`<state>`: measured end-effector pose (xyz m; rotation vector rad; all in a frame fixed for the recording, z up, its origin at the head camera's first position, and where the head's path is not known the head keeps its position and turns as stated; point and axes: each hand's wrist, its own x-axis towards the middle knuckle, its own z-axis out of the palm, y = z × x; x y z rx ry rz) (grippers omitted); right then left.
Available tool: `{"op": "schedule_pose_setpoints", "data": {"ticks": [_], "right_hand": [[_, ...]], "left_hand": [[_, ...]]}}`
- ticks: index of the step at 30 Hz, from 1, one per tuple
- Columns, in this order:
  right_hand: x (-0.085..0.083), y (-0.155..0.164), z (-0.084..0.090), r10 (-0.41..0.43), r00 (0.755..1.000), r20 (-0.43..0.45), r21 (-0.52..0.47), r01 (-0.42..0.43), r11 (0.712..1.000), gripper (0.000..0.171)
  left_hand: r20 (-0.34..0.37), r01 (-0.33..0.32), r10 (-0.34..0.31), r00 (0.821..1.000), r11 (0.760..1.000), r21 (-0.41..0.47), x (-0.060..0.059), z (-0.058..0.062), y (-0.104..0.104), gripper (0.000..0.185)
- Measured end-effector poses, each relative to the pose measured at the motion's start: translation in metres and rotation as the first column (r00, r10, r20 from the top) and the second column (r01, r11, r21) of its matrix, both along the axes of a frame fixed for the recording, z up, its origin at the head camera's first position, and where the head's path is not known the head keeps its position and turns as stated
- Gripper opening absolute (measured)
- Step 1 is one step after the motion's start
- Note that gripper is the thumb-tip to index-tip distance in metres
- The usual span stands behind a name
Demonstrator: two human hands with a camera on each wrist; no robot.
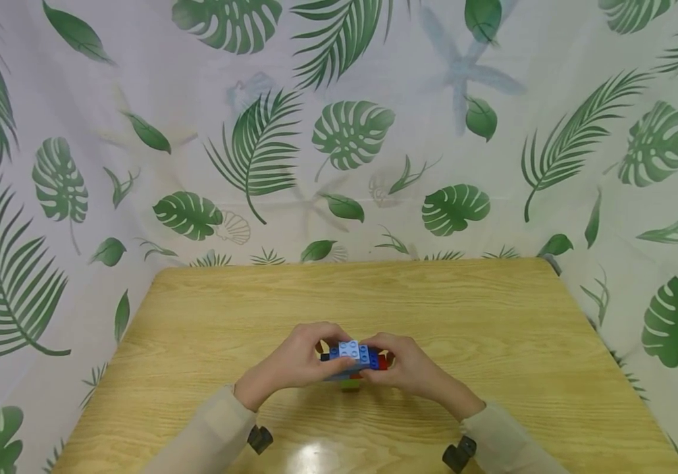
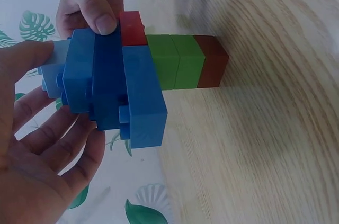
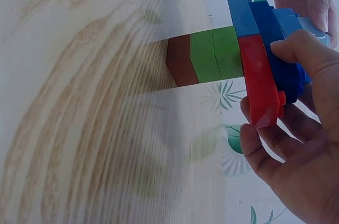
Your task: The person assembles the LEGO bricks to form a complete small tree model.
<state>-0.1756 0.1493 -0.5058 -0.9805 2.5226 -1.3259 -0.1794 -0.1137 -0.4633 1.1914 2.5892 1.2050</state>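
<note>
A tree-like stack of toy building bricks stands on the table between both hands. Its narrow trunk has a brown brick (image 2: 212, 61) at the bottom and two green bricks (image 3: 214, 54) above. Wider layers follow: a red brick (image 3: 259, 81) beside a blue brick (image 2: 145, 99), a dark blue brick (image 3: 283, 73), a mid-blue brick (image 2: 79, 70) and a light blue brick (image 1: 347, 349) on top. My left hand (image 1: 297, 359) pinches the light blue brick, thumb in front, fingers behind. My right hand (image 1: 407, 365) grips the dark blue brick, its thumb pressed on the near side and its fingers round the back.
The wood-grain table (image 1: 226, 296) spreads out around the stack. Behind and beside it hangs a white cloth (image 1: 398, 217) printed with green leaves. Dark wrist cameras (image 1: 260, 439) show at both sleeves.
</note>
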Motion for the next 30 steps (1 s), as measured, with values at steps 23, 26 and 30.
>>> {"op": "schedule_pose_setpoints", "data": {"ticks": [23,26,30], "right_hand": [[0.001,-0.004,-0.001,-0.041,0.997,0.070,0.023,0.040,0.999,0.044],[-0.003,-0.003,-0.001,-0.061,0.991,0.115,0.023,0.059,0.998,0.045],[-0.015,-0.004,0.000,-0.126,0.979,0.160,0.022,0.124,0.992,0.049]], "left_hand": [[0.180,-0.130,0.133,0.975,0.991,-0.027,0.008,-0.027,-0.019,0.045],[0.225,-0.145,0.152,0.962,0.988,-0.048,0.007,-0.034,-0.026,0.050],[0.236,-0.177,0.175,0.956,0.984,-0.014,-0.001,-0.041,-0.030,0.049]]}}
